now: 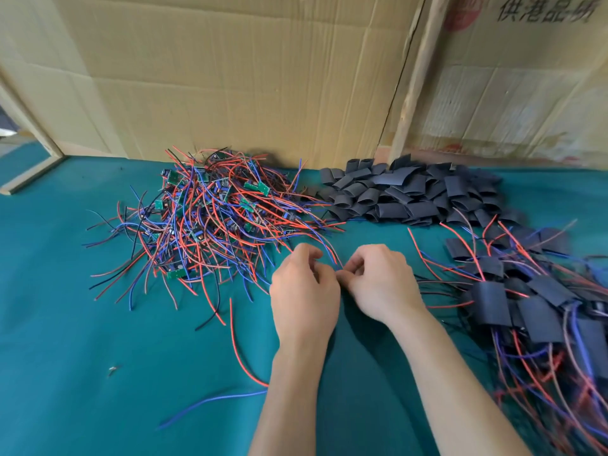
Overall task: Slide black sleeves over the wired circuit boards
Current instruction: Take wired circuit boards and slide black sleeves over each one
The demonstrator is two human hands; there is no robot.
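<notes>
A tangled heap of small green circuit boards with red, blue and black wires (204, 218) lies at the centre left of the green table. Behind my hands sits a pile of empty black sleeves (408, 195). To the right lies a pile of sleeved boards (533, 311) with wires trailing out. My left hand (304, 291) and my right hand (381, 281) meet at the table's middle, fingers curled, pinching wires (330, 255) that run up toward the heap. A red wire (240, 350) and a blue wire (214, 401) trail out to the left under my left forearm. What lies between my fingers is hidden.
Cardboard sheets (250, 77) stand along the back of the table, with a wooden post (418, 74) between them. A wooden frame edge (29, 172) sits at the far left. Green cloth (98, 373) covers the table.
</notes>
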